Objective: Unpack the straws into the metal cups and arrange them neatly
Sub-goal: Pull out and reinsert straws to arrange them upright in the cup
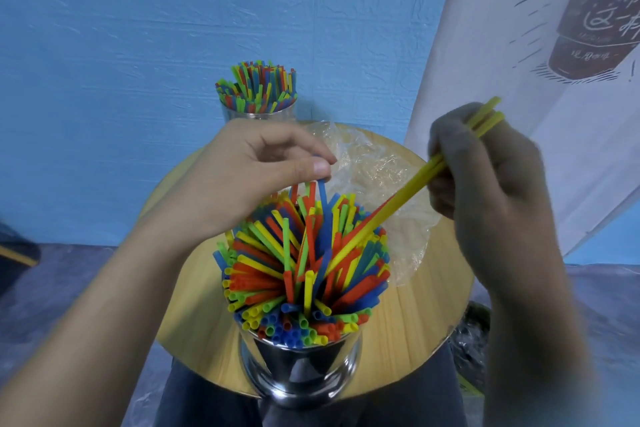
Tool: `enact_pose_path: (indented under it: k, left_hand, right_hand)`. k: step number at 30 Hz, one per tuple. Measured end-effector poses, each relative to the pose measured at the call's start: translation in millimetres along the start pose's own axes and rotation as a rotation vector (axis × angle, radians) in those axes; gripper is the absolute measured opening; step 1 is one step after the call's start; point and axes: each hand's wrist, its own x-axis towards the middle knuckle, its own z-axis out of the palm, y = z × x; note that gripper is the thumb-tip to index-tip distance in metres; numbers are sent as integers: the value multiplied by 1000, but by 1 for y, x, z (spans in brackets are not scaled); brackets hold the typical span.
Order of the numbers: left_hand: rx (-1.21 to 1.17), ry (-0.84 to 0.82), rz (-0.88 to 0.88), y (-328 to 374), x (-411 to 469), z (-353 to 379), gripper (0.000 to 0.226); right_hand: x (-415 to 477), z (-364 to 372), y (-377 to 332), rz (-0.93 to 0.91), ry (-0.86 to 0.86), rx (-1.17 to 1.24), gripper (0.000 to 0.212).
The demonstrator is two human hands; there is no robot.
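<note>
Your left hand (256, 166) was over the near metal cup (301, 371), thumb and forefinger pinching the top of a blue straw (322, 192) that stood among the packed coloured straws (298, 274). The far metal cup (258, 113), also full, stood at the far edge of the round wooden table (415, 315). A crumpled clear plastic bag (374, 166) lay right of centre. Your blurred right hand (485, 184) was curled round a few yellow straws (412, 191), their lower ends dipping into the near cup. A white banner (554, 45) hung far right.
</note>
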Motion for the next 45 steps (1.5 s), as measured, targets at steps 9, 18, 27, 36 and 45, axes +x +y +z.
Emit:
enact_pose_path:
  k: [9, 18, 27, 36, 45]
  left_hand:
    - [21, 57, 29, 2, -2, 2, 10]
    - [10, 124, 50, 0, -2, -1, 11]
    - [-185, 427, 208, 4, 2, -9, 9]
    - [-439, 771, 228, 4, 0, -22, 2]
    - [-531, 758, 85, -3, -4, -17, 11]
  right_hand:
    - [-10, 18, 6, 42, -358, -132, 18]
    - [-11, 19, 8, 7, -434, -334, 37]
    - [-12, 11, 9, 54, -531, -203, 8]
    - [-10, 15, 16, 82, -356, -95, 18]
    - [-8, 15, 21, 23, -125, -127, 17]
